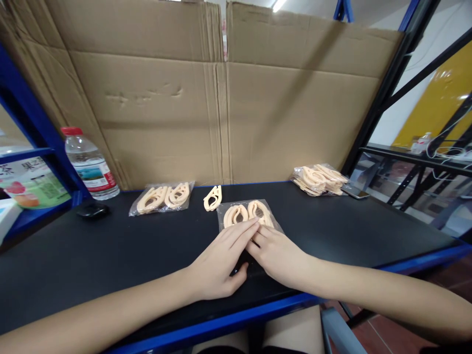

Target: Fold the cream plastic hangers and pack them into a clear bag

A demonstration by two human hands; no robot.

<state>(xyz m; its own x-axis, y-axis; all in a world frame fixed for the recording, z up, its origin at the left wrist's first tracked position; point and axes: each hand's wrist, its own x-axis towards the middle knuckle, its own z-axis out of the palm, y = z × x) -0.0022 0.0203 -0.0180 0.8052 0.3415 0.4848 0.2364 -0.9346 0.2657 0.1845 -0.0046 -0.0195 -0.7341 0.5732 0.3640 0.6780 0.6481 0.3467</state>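
Observation:
In front of me on the black table lies a clear plastic bag with beige folded plastic hangers inside. Across its near edge rests my left hand, fingers stretched out together and thumb apart. My right hand meets it from the other side, its fingers bent and pressed together at the bag's edge. The fingertips of both hands touch; the part of the bag under them is hidden. Just beyond, to the left, a single beige folded hanger lies loose on the table.
Another bag of hangers lies at the back left, and a pile of bagged hangers at the back right beside a phone. A water bottle and a black object stand left. Cardboard walls the back.

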